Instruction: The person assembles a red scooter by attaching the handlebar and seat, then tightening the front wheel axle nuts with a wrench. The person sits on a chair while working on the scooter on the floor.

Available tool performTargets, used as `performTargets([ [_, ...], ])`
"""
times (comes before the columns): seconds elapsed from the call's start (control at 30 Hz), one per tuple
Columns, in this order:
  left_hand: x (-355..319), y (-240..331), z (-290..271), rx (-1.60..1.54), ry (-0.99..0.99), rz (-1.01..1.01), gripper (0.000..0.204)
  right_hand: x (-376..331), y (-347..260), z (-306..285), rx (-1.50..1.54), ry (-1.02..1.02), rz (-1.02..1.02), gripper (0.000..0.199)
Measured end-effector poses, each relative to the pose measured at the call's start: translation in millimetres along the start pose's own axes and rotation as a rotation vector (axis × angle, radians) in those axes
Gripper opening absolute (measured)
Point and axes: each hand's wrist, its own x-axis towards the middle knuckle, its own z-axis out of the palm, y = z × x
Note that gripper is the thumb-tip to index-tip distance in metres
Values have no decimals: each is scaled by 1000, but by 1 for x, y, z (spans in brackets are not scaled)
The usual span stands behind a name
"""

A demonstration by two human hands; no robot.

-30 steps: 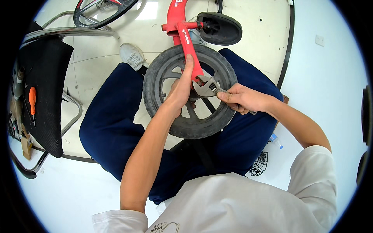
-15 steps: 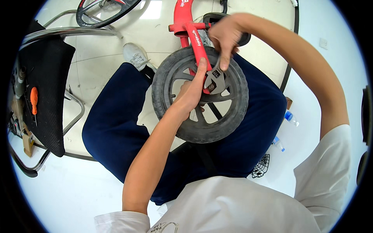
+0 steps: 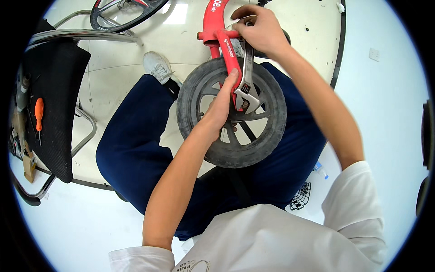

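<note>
A small bike's black wheel (image 3: 195, 145) rests over my lap, its red fork (image 3: 229, 54) reaching down to the hub. My left hand (image 3: 219, 109) is closed around the lower fork leg, thumb along its front, while the other fingers go behind among the spokes, partly hidden. Against the fork end at the hub sits the jaw of a silver adjustable wrench (image 3: 248, 68). The wrench handle points up, away from me, beside the fork leg. Around the top of that handle my right hand (image 3: 263, 34) is closed, its thumb and index finger curled.
At the left stands a black chair (image 3: 54, 113) with metal tubing, an orange-handled screwdriver (image 3: 39, 114) and other tools on it. Another wheel (image 3: 131, 18) lies at the far left. A plastic bottle (image 3: 321, 170) and black wire basket (image 3: 301, 196) are beyond my right thigh.
The wrench handle has swung to the left and now stands nearly parallel to the fork leg. My right hand is at its far end, right elbow drawn inward. The left hand holds its place.
</note>
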Motion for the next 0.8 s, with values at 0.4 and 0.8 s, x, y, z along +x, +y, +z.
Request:
performTargets([
  [0.4, 2, -10, -2, -115, 23, 19, 69, -24, -44, 88, -98, 258, -143, 30],
  [0.8, 38, -42, -30, -137, -29, 444, 58, -85, -110, 96, -36, -304, -440, 23],
])
